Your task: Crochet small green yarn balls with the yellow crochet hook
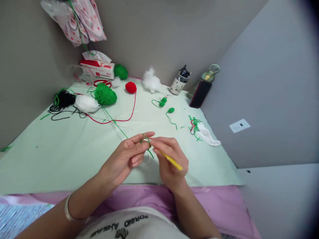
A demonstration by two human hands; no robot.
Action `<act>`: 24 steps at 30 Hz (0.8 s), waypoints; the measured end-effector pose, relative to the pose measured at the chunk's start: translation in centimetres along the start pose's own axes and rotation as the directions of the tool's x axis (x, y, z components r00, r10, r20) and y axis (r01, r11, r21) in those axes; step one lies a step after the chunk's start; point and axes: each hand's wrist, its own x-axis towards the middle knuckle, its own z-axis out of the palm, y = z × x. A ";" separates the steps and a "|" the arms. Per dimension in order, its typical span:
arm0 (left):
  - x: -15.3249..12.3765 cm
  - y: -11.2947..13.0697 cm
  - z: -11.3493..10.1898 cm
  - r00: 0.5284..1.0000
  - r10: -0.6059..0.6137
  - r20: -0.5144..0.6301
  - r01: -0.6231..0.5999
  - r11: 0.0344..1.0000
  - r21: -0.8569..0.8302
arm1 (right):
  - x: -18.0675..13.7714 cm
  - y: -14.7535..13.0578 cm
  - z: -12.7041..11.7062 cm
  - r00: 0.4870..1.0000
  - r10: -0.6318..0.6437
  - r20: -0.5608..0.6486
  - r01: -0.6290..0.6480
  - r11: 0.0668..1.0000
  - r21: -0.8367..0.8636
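My left hand pinches green yarn, with a strand looped over its raised index finger. A crochet hook with a yellow handle is gripped in my right hand like a pen, its tip meeting the yarn at my left fingertips. The small stitches there are mostly hidden by my fingers. From the left hand a green strand runs back to the green yarn ball. Below the fingers hangs a thin pale loop.
White yarn, black yarn and a red yarn ball lie left, near a tissue box and red scissors. White stuffing, small green crocheted pieces, a jar, a phone and yarn scraps lie beyond.
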 end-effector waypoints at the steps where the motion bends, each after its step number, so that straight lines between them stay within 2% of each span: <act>1: 0.1 0.1 -0.1 1.000 0.002 -0.005 -0.002 1.000 -0.025 | 0.3 0.0 -0.1 0.996 0.076 -0.041 -0.073 0.994 0.077; 3: 0.1 0.2 -0.2 0.997 0.061 -0.041 -0.062 0.998 -0.022 | 0.8 -0.1 -0.1 0.967 0.240 -0.081 -0.213 0.942 0.258; 5: -0.1 0.1 -0.1 0.988 0.136 -0.068 -0.132 0.990 0.055 | 1.1 -0.2 0.1 0.947 0.320 -0.040 -0.282 0.881 0.381; 8: -0.5 -0.3 0.2 0.982 0.183 -0.048 -0.173 0.971 0.166 | 1.2 -0.3 0.4 0.956 0.294 0.028 -0.278 0.866 0.416; 11: -0.6 -0.4 0.3 0.984 0.174 -0.027 -0.167 0.969 0.181 | 1.0 -0.2 0.4 0.952 0.305 0.026 -0.286 0.854 0.434; 15: -0.7 -0.3 0.1 0.985 0.173 -0.008 -0.169 0.968 0.185 | 0.8 0.1 0.0 0.900 0.426 0.090 -0.401 0.730 0.553; 17: -0.7 -0.2 0.0 0.984 0.179 -0.018 -0.171 0.965 0.201 | 0.8 0.2 -0.2 0.888 0.445 0.116 -0.421 0.687 0.592; 20: -0.7 -0.1 -0.1 0.980 0.194 -0.034 -0.181 0.955 0.233 | 0.7 0.0 -0.5 0.904 0.413 0.111 -0.399 0.718 0.571; 22: -0.7 -0.1 -0.2 0.977 0.209 -0.031 -0.194 0.946 0.260 | 0.7 -0.1 -0.6 0.925 0.370 0.083 -0.360 0.788 0.499; 24: -0.7 -0.2 -0.3 0.972 0.232 -0.032 -0.213 0.932 0.294 | 0.6 -0.3 -0.8 0.961 0.274 0.045 -0.270 0.883 0.383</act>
